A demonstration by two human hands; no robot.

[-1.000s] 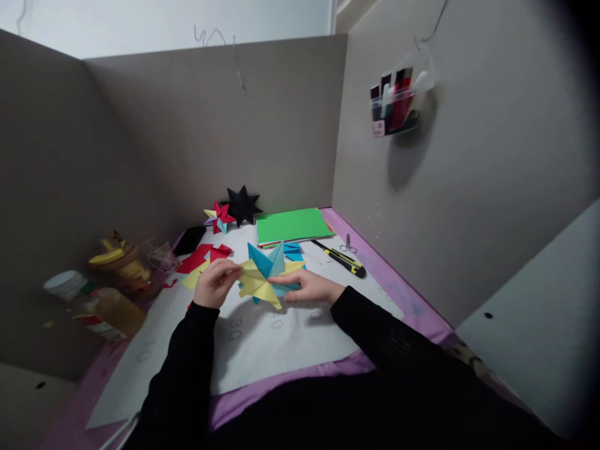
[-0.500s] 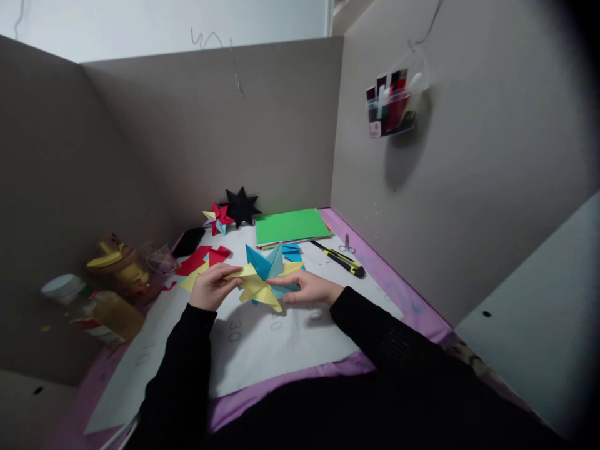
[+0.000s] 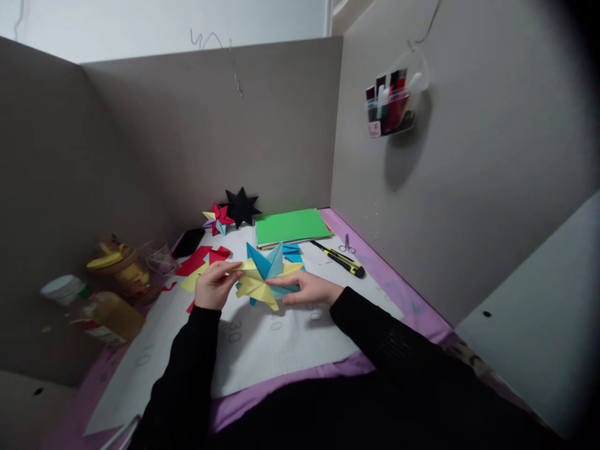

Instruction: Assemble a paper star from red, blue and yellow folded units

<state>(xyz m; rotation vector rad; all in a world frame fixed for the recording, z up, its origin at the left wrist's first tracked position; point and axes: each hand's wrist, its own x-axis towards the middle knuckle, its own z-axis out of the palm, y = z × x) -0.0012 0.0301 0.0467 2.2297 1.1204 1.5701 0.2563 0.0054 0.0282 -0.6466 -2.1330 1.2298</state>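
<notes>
Between my hands is a folded paper star (image 3: 256, 289) with yellow, blue and light blue points, held just above the white paper sheet (image 3: 262, 365). My left hand (image 3: 215, 285) pinches one yellow point at the star's left side between thumb and fingers. On the other side my right hand (image 3: 304, 289) grips the star near its centre, its index finger lying across the folds and the thumb below. Red paper pieces (image 3: 194, 260) and yellow paper lie behind my left hand. Some blue folded paper (image 3: 293, 251) rests just behind the star.
A yellow-and-black utility knife (image 3: 344, 261) and small scissors (image 3: 347, 245) lie at the right. Behind are a green paper stack (image 3: 293, 226), a red multicoloured star (image 3: 218, 219), a black star (image 3: 242, 207) and a phone (image 3: 189, 242). A bottle (image 3: 107, 315) stands left.
My left hand has shifted slightly right and inward, and the yellow point it pinches looks more bent toward the star's centre. My right hand has stayed almost still.
</notes>
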